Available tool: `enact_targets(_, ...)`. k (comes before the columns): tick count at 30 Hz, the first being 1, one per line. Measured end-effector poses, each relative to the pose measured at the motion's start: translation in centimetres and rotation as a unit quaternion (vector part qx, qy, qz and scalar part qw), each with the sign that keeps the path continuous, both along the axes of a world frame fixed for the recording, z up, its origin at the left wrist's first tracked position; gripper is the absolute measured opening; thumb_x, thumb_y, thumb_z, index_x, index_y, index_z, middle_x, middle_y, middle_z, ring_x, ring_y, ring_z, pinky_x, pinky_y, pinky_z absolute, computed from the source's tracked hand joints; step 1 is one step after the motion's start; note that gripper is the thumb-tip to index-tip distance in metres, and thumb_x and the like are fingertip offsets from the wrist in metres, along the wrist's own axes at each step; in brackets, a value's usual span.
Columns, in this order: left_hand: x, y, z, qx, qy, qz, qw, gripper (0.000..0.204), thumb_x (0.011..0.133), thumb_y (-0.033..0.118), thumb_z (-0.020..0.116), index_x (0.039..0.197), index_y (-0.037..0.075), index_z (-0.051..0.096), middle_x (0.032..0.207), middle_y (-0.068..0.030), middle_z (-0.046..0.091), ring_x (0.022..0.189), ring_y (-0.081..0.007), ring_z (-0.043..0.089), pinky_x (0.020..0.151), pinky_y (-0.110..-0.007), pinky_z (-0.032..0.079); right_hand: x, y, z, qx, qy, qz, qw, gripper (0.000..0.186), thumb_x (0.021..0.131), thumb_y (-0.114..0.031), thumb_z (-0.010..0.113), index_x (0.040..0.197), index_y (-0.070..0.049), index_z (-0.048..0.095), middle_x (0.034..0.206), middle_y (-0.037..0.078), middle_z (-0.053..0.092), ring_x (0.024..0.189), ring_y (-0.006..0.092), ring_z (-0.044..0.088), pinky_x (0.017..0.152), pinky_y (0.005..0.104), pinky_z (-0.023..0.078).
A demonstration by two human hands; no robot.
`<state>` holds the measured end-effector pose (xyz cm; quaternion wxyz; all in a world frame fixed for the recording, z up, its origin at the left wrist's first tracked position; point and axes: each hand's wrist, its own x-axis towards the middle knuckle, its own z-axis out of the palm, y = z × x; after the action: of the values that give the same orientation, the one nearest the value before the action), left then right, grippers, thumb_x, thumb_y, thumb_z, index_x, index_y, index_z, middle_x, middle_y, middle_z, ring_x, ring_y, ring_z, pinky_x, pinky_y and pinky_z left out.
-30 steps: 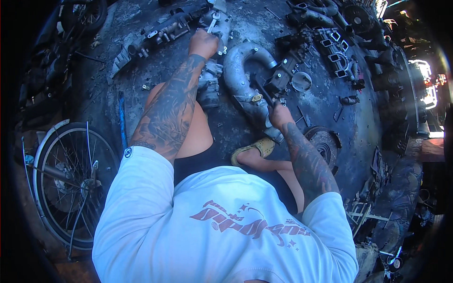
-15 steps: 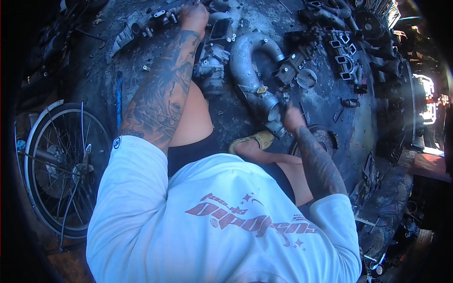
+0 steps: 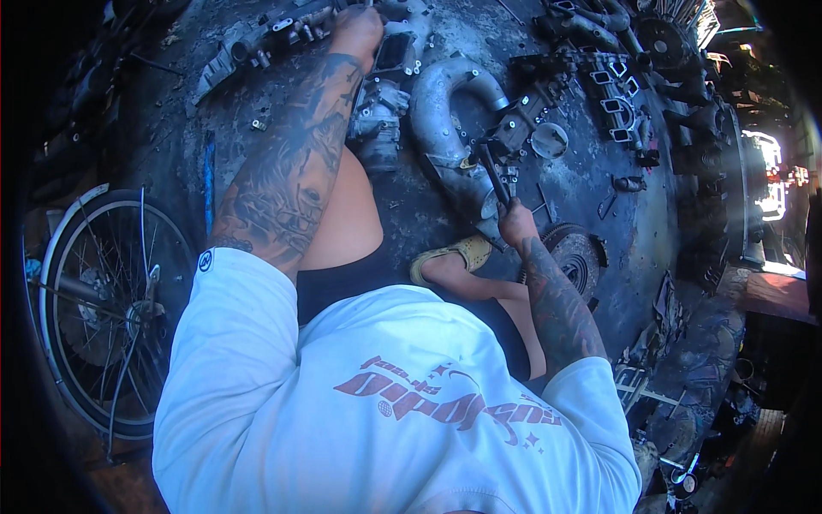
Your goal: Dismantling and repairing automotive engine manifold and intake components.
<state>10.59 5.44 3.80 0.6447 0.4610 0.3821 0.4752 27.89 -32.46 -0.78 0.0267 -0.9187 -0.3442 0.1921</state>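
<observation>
My left hand (image 3: pixel 358 32) is closed at the far edge of the view, among grey metal engine parts; what its fingers hold is hidden. My right hand (image 3: pixel 517 224) grips a dark, bar-shaped tool (image 3: pixel 494 176) that points up and away from me. The tool's far end overlaps the parts beside a large curved metal pipe (image 3: pixel 435 116). Close to my left forearm lies a cast metal housing (image 3: pixel 377 120) with ports.
A round toothed disc (image 3: pixel 575 261) lies right of my right hand. Gaskets (image 3: pixel 618 103) and a round metal piece (image 3: pixel 549 140) rest farther right. On the left stands a bicycle wheel (image 3: pixel 107 300). A yellow clog (image 3: pixel 454 257) is on my foot.
My right hand has shifted slightly left and nearer to me, and the dark tool in it now shows clearly, angled away. My left hand stays nearly in place.
</observation>
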Motion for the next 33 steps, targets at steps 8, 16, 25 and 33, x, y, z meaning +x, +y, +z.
enact_targets(8,2.0,-2.9,0.8,0.172,0.182,0.026,0.968,0.024,0.08,0.02,0.05,0.082,-0.001,0.062,0.084,-0.0212,0.063,0.081,-0.0359,0.061,0.071,-0.039,0.048,0.1,-0.8,-0.9,0.037,0.011,0.027,0.999,0.028,0.088,-0.023,0.046,0.101,0.002,0.048,0.088,0.032,0.059,0.088,0.0478,0.056,0.078,0.0503,0.045)
enact_targets(16,1.1,-2.1,1.1,0.062,0.208,0.102,0.971,0.026,0.077,0.02,0.056,0.086,-0.004,0.062,0.084,-0.0189,0.064,0.082,-0.0327,0.062,0.07,-0.038,0.048,-0.5,7.1,4.0,0.208,-0.042,0.14,0.967,0.027,0.085,-0.019,0.054,0.101,0.001,0.05,0.076,0.03,0.059,0.073,0.0479,0.057,0.063,0.0518,0.046)
enact_targets(25,-1.9,-0.9,1.0,0.254,0.459,0.113,0.844,0.018,0.078,0.015,0.054,0.082,0.004,0.068,0.075,-0.0186,0.065,0.078,-0.0306,0.065,0.07,-0.037,0.051,-0.5,11.3,11.6,0.516,-0.099,0.138,0.839,0.019,0.089,-0.014,0.052,0.101,-0.002,0.046,0.073,0.023,0.058,0.066,0.0406,0.059,0.055,0.042,0.044)
enact_targets(33,-5.3,-1.5,2.4,0.13,0.294,0.225,0.92,0.029,0.082,0.019,0.046,0.094,-0.003,0.059,0.088,-0.0281,0.061,0.087,-0.0436,0.058,0.078,-0.048,0.045,2.7,-4.1,-1.0,-0.009,0.041,0.064,0.997,0.032,0.087,-0.022,0.05,0.104,0.005,0.048,0.091,0.032,0.058,0.09,0.0479,0.055,0.077,0.0501,0.045)
